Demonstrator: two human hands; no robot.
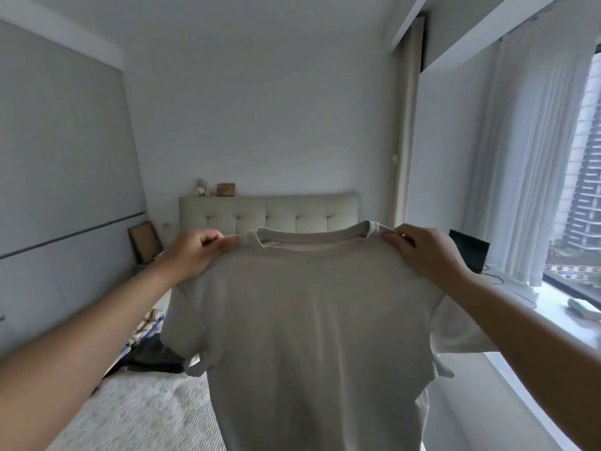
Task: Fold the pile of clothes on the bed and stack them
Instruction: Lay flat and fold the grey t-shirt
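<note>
A light beige T-shirt hangs spread out in front of me, held up above the bed. My left hand pinches its left shoulder beside the collar. My right hand pinches the right shoulder. The shirt's body hangs straight down and hides much of the bed behind it. A small pile of other clothes, dark and patterned, lies on the bed at the left, partly hidden by the shirt's sleeve.
A padded headboard stands at the far wall with a small teddy bear and a wooden box on top. A window sill with a dark laptop and curtains runs along the right.
</note>
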